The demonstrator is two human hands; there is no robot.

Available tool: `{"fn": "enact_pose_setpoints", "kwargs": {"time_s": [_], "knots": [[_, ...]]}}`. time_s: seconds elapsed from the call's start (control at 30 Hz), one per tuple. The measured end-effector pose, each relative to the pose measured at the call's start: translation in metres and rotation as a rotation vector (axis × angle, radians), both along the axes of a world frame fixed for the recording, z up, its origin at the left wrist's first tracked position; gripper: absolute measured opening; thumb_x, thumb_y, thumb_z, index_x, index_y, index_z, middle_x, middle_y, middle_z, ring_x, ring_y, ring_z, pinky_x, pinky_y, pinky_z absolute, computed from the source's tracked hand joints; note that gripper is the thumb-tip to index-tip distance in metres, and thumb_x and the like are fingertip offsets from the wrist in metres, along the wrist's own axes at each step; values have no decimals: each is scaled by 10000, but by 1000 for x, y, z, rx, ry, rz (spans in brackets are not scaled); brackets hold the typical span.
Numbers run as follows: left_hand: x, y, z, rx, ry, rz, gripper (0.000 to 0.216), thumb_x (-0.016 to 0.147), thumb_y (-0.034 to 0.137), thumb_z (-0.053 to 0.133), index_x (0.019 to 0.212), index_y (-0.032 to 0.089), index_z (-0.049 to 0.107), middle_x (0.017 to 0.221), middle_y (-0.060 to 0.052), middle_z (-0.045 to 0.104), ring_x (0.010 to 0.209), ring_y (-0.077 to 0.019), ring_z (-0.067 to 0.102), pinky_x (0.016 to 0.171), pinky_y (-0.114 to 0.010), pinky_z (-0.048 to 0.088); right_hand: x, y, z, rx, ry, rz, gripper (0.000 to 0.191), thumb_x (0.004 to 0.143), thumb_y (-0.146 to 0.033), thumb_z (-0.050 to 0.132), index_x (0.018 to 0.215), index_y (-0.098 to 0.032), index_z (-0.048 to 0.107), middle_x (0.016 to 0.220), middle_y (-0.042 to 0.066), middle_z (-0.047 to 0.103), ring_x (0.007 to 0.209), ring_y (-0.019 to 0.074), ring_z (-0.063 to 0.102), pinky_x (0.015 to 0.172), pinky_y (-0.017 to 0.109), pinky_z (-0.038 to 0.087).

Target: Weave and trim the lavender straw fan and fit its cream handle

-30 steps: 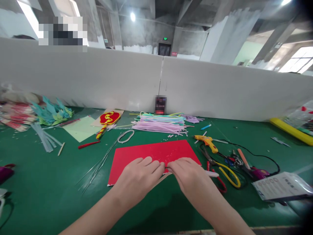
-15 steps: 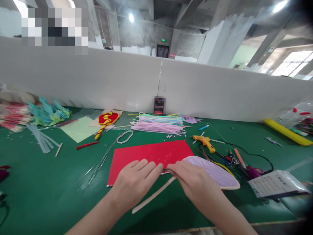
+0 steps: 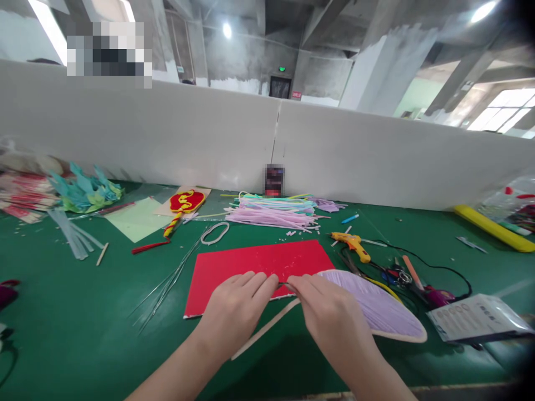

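Observation:
My left hand (image 3: 239,305) and my right hand (image 3: 332,307) are both closed, fingertips facing each other over the near edge of a red foam board (image 3: 259,257). A short length of thin dark wire (image 3: 283,284) shows in the gap between them, pinched at both ends. Beneath my right hand a flat purple wrapped panel with a cream edge (image 3: 378,309) sticks out to the right, partly hidden. A cream strip (image 3: 267,327) slants down leftward from under the right fingers, its lower end near my left wrist. Whether strip, wire and panel are joined is hidden.
Pastel pipe cleaners (image 3: 273,214) are heaped behind the board. On the right are a yellow glue gun (image 3: 353,245), scissors (image 3: 403,277) and a plastic packet (image 3: 480,317). Loose wires (image 3: 173,278) and a red-yellow fan-shaped ornament (image 3: 186,203) are on the left.
The purple panel has swung a little right and downward. The cream strip's lower end has shifted slightly right. Both hands keep their pinch on the wire, the right hand turned slightly.

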State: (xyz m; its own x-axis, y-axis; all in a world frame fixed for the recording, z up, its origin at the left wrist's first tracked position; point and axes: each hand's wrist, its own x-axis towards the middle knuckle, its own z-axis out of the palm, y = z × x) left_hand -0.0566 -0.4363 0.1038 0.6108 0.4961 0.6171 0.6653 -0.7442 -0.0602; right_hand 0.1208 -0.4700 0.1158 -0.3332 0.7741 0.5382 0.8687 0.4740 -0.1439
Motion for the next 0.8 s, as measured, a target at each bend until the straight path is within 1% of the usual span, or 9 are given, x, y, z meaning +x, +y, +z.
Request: {"fn": "enact_pose_setpoints", "kwargs": {"time_s": [0.1,0.23,0.4,0.6,0.8], "knots": [[3,2,0,-72,12,30,217,846,118,373,963,166,549,772,-44,648,673,-163,586,586,-270,457,-2,4,-1,-8,11,-35,287,819,-37,384,877,-176,628,703,46,651,643,175,601,581,276,432],[8,4,0,-182,-7,88,155,840,151,434,913,181,567,745,-23,638,655,-159,574,544,-259,422,-5,12,-6,-5,45,-82,238,829,-77,423,849,-180,636,694,39,657,628,176,605,565,276,432],[14,5,-2,-296,-15,186,186,842,128,432,888,206,594,740,-6,642,681,-163,583,544,-256,395,-9,17,-11,-77,101,-114,225,826,-95,444,855,-181,650,756,51,683,687,184,624,614,281,456],[15,3,0,-342,-14,276,199,803,92,462,862,212,610,721,-8,642,648,-173,582,521,-258,392,-18,19,-11,-152,143,-191,259,805,-63,440,868,-183,660,785,50,696,707,195,637,633,289,457],[19,0,0,-361,-4,334,231,784,56,443,851,208,603,741,-21,656,668,-173,603,514,-237,404,-26,19,-14,-178,133,-255,285,773,-29,423,809,-194,653,744,49,690,667,188,634,582,272,434]]}}
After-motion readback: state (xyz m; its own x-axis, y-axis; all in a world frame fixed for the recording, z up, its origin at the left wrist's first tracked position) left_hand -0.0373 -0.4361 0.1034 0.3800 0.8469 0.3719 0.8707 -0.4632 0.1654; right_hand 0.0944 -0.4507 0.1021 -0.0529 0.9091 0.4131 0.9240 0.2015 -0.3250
